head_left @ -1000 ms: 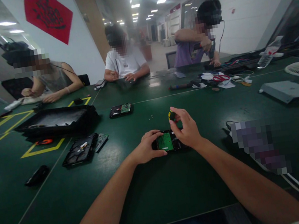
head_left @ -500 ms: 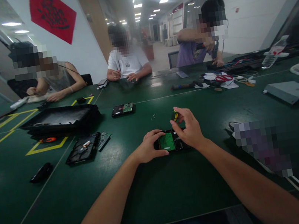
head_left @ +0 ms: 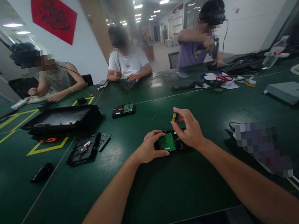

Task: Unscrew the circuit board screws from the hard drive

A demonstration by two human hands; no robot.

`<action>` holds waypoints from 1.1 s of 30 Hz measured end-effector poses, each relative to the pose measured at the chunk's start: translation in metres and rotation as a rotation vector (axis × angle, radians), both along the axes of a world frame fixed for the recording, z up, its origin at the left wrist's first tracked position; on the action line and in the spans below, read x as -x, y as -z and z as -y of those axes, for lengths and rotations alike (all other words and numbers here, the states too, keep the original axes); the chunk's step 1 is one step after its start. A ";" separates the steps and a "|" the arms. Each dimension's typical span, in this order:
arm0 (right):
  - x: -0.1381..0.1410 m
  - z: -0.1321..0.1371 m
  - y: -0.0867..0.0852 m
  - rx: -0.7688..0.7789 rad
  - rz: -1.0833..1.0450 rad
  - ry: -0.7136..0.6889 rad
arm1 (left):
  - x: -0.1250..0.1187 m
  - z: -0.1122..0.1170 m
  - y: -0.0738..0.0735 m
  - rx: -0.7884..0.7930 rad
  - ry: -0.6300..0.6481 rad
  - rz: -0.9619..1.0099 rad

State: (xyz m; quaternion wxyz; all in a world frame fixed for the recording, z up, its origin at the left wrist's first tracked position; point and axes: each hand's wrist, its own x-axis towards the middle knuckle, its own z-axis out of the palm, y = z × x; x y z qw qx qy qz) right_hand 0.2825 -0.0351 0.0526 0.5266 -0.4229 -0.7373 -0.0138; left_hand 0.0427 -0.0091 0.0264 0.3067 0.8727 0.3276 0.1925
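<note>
A black hard drive [head_left: 182, 143] with a green circuit board [head_left: 166, 142] lies flat on the table in front of me. My left hand [head_left: 153, 145] grips its left end, fingers along the far edge and thumb along the near one. Between the thumb and fingers of my right hand [head_left: 190, 128] is a small yellow-and-black screwdriver [head_left: 175, 116], held upright over the drive's right part. Its tip is hidden behind my hand. Several tiny pale screws [head_left: 153, 117] lie on the table just beyond the drive.
To the left are an opened hard drive [head_left: 83, 150], a loose circuit board [head_left: 104, 141], a black tray [head_left: 60, 119] and a dark object [head_left: 42, 173]. Another hard drive [head_left: 123, 110] lies farther off. At right sit a blurred-out object [head_left: 264, 151] and a grey case [head_left: 295, 91]. Three people sit opposite.
The screwdriver's yellow handle has turned a little between my right fingers and shows more. My left hand and the hard drive keep their place.
</note>
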 end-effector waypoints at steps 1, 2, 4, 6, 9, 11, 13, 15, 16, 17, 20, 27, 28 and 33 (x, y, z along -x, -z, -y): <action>0.000 0.000 0.000 -0.001 0.000 -0.006 | 0.000 0.000 -0.001 0.001 -0.001 0.001; 0.001 0.000 0.000 -0.002 -0.001 -0.009 | 0.000 0.000 -0.001 0.002 -0.002 0.001; 0.001 0.001 -0.001 -0.007 -0.006 -0.007 | 0.000 0.000 -0.001 0.006 -0.004 0.001; 0.002 0.001 0.000 -0.011 -0.012 0.000 | 0.000 -0.001 -0.001 0.008 -0.004 0.000; 0.002 0.000 0.001 -0.013 -0.019 0.004 | 0.000 -0.001 0.000 0.011 -0.005 -0.002; 0.001 0.000 0.002 -0.008 -0.021 0.007 | 0.001 -0.001 0.000 0.018 -0.008 0.000; 0.001 -0.001 0.003 -0.004 -0.021 0.008 | 0.001 -0.001 -0.001 0.023 -0.012 0.003; 0.001 -0.001 0.003 -0.003 -0.018 0.010 | 0.001 0.000 -0.001 0.025 -0.015 0.010; 0.001 -0.001 0.003 -0.001 -0.017 0.010 | 0.001 0.000 -0.002 0.026 -0.016 0.015; 0.001 -0.001 0.003 0.003 -0.016 0.010 | 0.001 0.001 -0.002 0.028 -0.016 0.021; 0.001 -0.001 0.002 0.010 -0.019 0.000 | 0.001 0.001 -0.002 0.028 -0.020 0.034; 0.002 -0.001 0.003 -0.011 -0.019 0.014 | 0.002 -0.001 0.000 0.010 -0.024 0.041; 0.002 -0.001 0.003 -0.011 -0.021 0.012 | 0.002 -0.001 0.000 0.007 -0.023 0.038; 0.002 0.000 0.003 -0.006 -0.023 0.008 | 0.003 0.000 -0.002 0.002 -0.020 0.040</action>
